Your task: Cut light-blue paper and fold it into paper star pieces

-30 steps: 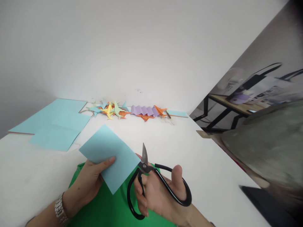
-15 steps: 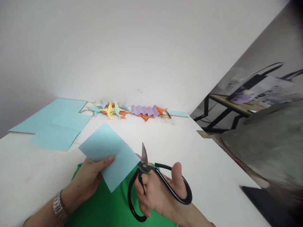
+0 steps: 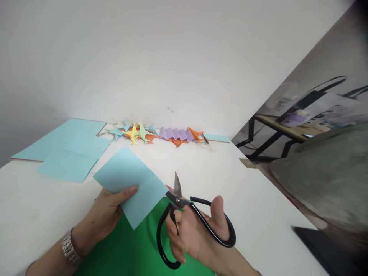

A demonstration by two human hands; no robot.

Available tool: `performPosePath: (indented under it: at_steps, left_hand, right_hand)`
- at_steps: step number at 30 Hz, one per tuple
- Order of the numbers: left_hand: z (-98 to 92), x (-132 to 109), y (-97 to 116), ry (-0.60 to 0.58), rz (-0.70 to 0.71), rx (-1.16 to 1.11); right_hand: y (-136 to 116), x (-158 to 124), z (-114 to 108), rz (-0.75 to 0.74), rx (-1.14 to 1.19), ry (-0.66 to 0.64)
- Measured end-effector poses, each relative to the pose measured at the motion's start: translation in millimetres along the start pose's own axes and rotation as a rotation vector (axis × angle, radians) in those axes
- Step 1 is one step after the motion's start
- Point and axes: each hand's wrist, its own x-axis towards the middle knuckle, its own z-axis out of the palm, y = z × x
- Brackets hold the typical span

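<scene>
My left hand [image 3: 107, 209], with a metal watch on the wrist, pinches a light blue sheet of paper [image 3: 129, 184], thumb on top and fingers beneath. The sheet is tilted, one corner pointing toward me. Black-handled scissors [image 3: 178, 201] are in my right hand [image 3: 195, 234], thumb through one loop and fingers at the other. Their blades stand apart. The sheet's right corner meets the lower blade; whether it lies between the blades I cannot tell. Below both hands is a green surface [image 3: 138, 253].
Larger light blue sheets [image 3: 69, 149] lie at the left of the white table [image 3: 258, 214]. Folded paper figures [image 3: 135, 132] and a pleated purple paper [image 3: 175, 134] line the wall. A blue paper strip [image 3: 217, 138] is beside them. At right stands another table [image 3: 270, 124] with bags.
The blue sheet and my left hand have shifted slightly left and up. My right hand with the scissors has moved slightly right; the blades are still apart.
</scene>
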Motion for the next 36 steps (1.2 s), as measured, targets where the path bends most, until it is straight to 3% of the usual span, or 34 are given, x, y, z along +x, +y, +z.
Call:
performPosePath:
  at_steps: [11, 24, 36]
  left_hand:
    - [0.1, -3.3, 11.5, -0.018, 0.023, 0.013]
    - [2.4, -3.8, 1.0, -0.114, -0.089, 0.004]
    - [1.7, -3.9, 0.5, -0.141, -0.088, 0.001]
  right_hand:
    - [-1.3, -2.5, -3.8, 0.013, 0.002, -0.037]
    - [-6.6, -4.5, -5.7, 0.152, -0.022, -0.066]
    - [1.7, 0.0, -7.1, -0.002, -0.01, -0.044]
